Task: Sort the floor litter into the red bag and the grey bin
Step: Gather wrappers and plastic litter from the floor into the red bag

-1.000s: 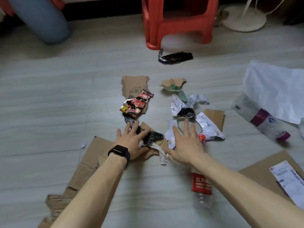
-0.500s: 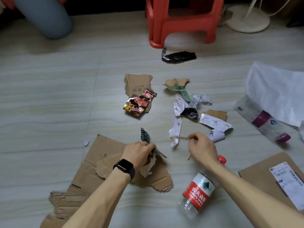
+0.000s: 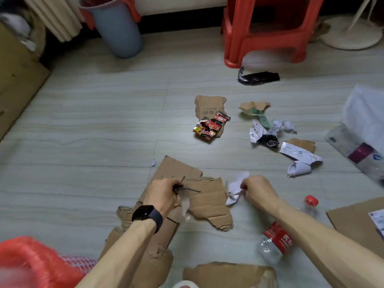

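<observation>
item: dark wrapper scrap [image 3: 187, 189], thin and long, clamped in my left hand [image 3: 164, 193] over the torn cardboard sheet [image 3: 207, 201]; its long axis runs level, free tip pointing toward my right hand [image 3: 256, 190].
item: crumpled white paper [image 3: 235, 189], pinched in my right fist, just off the cardboard's right edge.
red bag [image 3: 31, 260]: near-left of the cardboard, closest to my left hand.
grey bin [image 3: 118, 28]: far-left of the cardboard, well apart, upright.
judgement: left load goes first.

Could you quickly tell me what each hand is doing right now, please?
Left hand: closed on a dark wrapper scrap and some pale litter.
Right hand: closed on crumpled white paper.
</observation>
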`<action>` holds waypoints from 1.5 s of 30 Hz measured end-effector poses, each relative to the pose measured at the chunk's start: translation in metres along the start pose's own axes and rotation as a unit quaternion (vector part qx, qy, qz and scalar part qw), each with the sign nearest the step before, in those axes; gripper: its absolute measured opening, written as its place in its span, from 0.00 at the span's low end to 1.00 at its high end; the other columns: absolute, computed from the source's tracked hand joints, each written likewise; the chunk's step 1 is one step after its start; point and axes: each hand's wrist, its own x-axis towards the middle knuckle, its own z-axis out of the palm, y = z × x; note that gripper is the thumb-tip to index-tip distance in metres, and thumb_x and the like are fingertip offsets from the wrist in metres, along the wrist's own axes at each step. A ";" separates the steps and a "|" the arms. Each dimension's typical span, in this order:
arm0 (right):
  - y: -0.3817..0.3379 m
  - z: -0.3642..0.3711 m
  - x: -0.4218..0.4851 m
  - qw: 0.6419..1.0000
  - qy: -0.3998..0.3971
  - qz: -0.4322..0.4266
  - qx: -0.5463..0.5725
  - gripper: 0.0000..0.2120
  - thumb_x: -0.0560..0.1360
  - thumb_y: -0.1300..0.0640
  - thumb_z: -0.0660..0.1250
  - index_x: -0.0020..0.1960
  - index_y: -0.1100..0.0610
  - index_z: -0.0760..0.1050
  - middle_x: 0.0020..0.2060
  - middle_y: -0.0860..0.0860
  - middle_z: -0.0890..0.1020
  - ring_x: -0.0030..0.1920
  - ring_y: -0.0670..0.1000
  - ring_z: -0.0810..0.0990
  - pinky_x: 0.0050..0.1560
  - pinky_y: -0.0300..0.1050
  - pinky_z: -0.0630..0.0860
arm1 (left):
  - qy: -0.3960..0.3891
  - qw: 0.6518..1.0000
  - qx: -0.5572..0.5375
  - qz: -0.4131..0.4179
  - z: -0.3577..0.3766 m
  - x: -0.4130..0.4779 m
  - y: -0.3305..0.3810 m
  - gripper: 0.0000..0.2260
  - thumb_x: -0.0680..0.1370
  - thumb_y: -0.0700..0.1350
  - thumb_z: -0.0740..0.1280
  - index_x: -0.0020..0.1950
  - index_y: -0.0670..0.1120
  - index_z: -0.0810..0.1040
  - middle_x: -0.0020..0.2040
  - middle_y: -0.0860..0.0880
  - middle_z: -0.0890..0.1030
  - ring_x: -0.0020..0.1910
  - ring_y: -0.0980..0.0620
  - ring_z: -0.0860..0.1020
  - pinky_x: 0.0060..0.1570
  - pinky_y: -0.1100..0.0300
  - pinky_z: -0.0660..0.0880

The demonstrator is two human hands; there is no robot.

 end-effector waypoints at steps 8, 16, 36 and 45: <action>-0.074 -0.115 -0.129 0.995 0.016 -0.056 0.084 0.11 0.74 0.64 0.69 0.51 0.53 0.86 0.46 0.48 0.87 0.46 0.46 0.82 0.45 0.35 0.74 | 0.126 0.988 -0.086 -0.030 -0.110 -0.121 -0.022 0.13 0.74 0.37 0.69 0.50 0.54 0.86 0.46 0.53 0.86 0.47 0.53 0.83 0.44 0.65 0.76; -0.214 -0.174 -0.241 0.969 0.039 -0.223 0.095 0.10 0.70 0.63 0.72 0.43 0.48 0.84 0.33 0.48 0.85 0.31 0.41 0.82 0.34 0.36 0.77 | 0.241 0.961 -0.121 -0.061 -0.194 -0.243 -0.076 0.09 0.70 0.42 0.72 0.45 0.55 0.86 0.42 0.54 0.86 0.44 0.54 0.83 0.40 0.68 0.71; -0.429 -0.012 -0.288 0.926 -0.166 -0.339 0.005 0.23 0.73 0.49 0.71 0.67 0.51 0.76 0.62 0.48 0.80 0.60 0.49 0.80 0.62 0.43 0.76 | 0.104 0.918 -0.252 -0.289 -0.174 -0.361 -0.220 0.31 0.71 0.52 0.74 0.72 0.54 0.68 0.65 0.54 0.75 0.59 0.54 0.75 0.54 0.65 0.68; -0.341 -0.102 -0.284 0.944 -0.069 -0.321 -0.029 0.15 0.78 0.49 0.68 0.63 0.51 0.78 0.58 0.47 0.83 0.53 0.44 0.81 0.56 0.36 0.75 | 0.173 0.928 -0.254 -0.212 -0.199 -0.335 -0.176 0.16 0.75 0.42 0.69 0.62 0.49 0.77 0.57 0.50 0.81 0.56 0.55 0.79 0.59 0.64 0.72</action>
